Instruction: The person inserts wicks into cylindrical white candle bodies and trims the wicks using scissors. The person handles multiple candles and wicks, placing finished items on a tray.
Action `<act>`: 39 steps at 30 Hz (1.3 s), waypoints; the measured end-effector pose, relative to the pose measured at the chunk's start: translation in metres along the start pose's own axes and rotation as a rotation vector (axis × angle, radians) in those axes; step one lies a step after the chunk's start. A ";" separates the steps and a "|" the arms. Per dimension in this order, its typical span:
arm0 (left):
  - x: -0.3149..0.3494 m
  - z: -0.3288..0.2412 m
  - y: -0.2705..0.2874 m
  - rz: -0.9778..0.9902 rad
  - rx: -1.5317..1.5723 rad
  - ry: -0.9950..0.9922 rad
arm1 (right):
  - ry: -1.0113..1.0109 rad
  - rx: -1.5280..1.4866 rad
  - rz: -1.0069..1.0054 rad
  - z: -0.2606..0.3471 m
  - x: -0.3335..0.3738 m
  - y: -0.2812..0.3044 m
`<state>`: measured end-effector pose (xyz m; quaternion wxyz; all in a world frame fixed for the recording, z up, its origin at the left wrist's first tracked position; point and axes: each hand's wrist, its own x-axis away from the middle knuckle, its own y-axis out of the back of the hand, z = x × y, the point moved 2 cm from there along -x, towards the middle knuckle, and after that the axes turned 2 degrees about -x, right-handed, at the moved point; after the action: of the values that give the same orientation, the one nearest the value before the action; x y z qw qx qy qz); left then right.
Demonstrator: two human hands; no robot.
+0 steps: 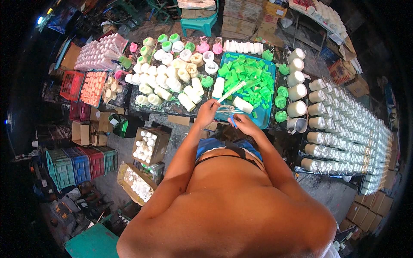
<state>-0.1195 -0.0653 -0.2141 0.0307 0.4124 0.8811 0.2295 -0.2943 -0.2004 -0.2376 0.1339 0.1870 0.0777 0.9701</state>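
Left hand [208, 113], fingers clenched round one bundle of thin pale strands [232, 91], over one blue rectangular tray [263, 122]: green angular chunks [254, 79] inside, two cream cylinders [242, 105] nearside! Right hand's [245, 124] fingers grasp one small blue object [232, 121].

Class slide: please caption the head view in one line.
Left hand holds pale strips, right hand something blue, at a blue tray of green pieces.

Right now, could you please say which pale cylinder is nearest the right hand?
The pale cylinder lying slantwise in the blue tray, just beyond the right hand; a second cylinder at the tray's left edge is farther.
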 end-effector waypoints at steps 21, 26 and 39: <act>0.004 0.000 -0.023 0.162 -0.004 0.153 | -0.016 -0.130 0.048 -0.036 -0.011 -0.008; 0.005 0.004 -0.024 0.124 0.021 0.146 | 0.077 -0.174 0.011 -0.026 -0.004 -0.010; 0.007 0.015 -0.024 0.143 0.065 0.120 | -0.029 -0.272 0.118 -0.030 -0.005 -0.021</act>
<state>-0.1375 -0.0672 -0.2370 -0.0522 0.4603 0.8568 0.2267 -0.2968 -0.1850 -0.2713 0.1019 0.1853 -0.0672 0.9751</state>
